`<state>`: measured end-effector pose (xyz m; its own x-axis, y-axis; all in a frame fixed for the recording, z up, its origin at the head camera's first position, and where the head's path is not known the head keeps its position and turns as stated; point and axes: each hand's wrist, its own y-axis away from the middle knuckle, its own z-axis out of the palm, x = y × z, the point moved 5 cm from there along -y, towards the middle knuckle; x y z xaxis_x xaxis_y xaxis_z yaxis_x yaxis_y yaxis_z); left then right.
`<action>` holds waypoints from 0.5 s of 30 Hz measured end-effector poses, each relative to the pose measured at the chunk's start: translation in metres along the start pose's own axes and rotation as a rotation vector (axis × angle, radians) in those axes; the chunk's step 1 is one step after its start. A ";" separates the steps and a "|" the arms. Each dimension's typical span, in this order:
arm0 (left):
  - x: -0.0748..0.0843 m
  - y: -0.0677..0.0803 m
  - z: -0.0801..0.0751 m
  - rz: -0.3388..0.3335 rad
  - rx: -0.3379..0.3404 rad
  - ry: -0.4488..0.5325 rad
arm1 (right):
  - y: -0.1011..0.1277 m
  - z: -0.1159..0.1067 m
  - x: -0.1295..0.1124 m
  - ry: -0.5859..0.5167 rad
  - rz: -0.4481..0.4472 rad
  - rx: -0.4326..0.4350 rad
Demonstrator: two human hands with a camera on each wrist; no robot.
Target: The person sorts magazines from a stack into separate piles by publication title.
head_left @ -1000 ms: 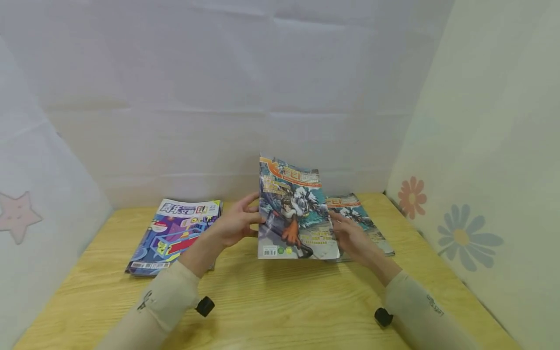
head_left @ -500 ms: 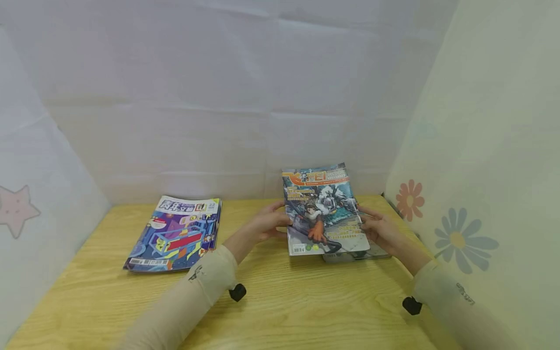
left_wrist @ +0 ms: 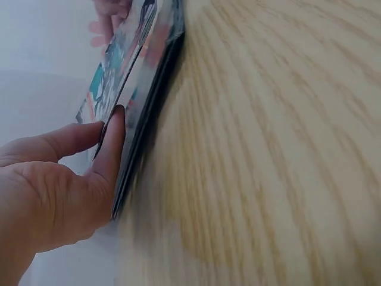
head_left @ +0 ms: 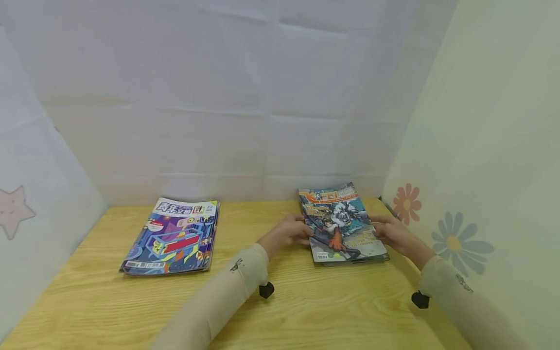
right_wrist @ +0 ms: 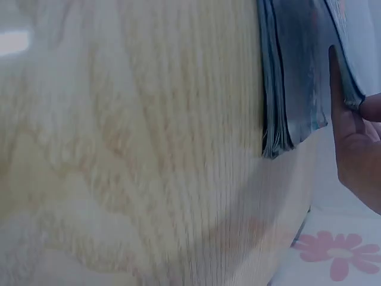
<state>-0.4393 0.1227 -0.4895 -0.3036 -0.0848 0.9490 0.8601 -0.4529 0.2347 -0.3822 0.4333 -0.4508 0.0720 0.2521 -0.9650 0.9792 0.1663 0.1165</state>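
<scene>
A magazine [head_left: 343,221] with a teal, comic-style cover lies slightly raised over a stack of magazines [right_wrist: 289,77] at the right of the table. My left hand [head_left: 286,232] pinches its left edge; in the left wrist view the thumb is on the cover and a finger is between it and the stack. On the opposite edge my right hand [head_left: 395,236] pinches it, fingers underneath, as the right wrist view shows. The head view hides most of the lower stack. A narrow gap separates the held magazine from those below.
Another pile of magazines [head_left: 170,236], purple cover on top, lies at the left of the wooden table [head_left: 280,311]. A white sheet [head_left: 218,97] hangs behind. Side sheets bear a pink star [head_left: 15,211] and flowers [head_left: 455,243].
Both hands have carried the magazine right and down, from tilted up beside the right stack to nearly flat over it. The left pile has stayed in place.
</scene>
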 end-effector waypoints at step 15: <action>-0.002 -0.001 0.017 0.056 0.049 -0.135 | -0.008 -0.015 -0.010 0.208 0.096 0.107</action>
<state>-0.4324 0.1379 -0.4879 -0.2000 0.0129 0.9797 0.8940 -0.4068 0.1879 -0.3931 0.4436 -0.4385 0.1355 0.4543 -0.8805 0.9851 0.0334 0.1688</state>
